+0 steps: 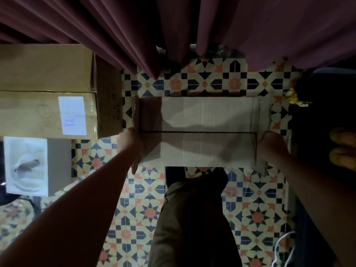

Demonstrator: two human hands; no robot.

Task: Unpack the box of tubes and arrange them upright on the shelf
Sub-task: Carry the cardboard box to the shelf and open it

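A person stands over a long cardboard box (200, 132) on a patterned tile floor (256, 209), both bare arms reaching down to its two short ends. The box lies flat at the centre of the scene, its top flaps closed with a dark seam running along the middle. The left hand (129, 139), at the box's 9 o'clock end, is against the raised end flap; how its fingers lie is hidden by the cardboard and the dim light, so whether it grips cannot be told. The right hand (271, 145), at the 3 o'clock end, rests on that corner, its fingers also lost in shadow. Dark red curtains (115, 26) hang at 12 o'clock, their hems falling just behind the box. At 10 o'clock sit two larger brown cartons (44, 89) side by side, one bearing a white label (72, 115) with blue handwriting. Below them, at 8 o'clock, stands a white box with a printed picture (26, 166). The person's trouser leg (192, 218) fills the 6 o'clock foreground. A white cord (283, 245) curls on the tiles at 5 o'clock.
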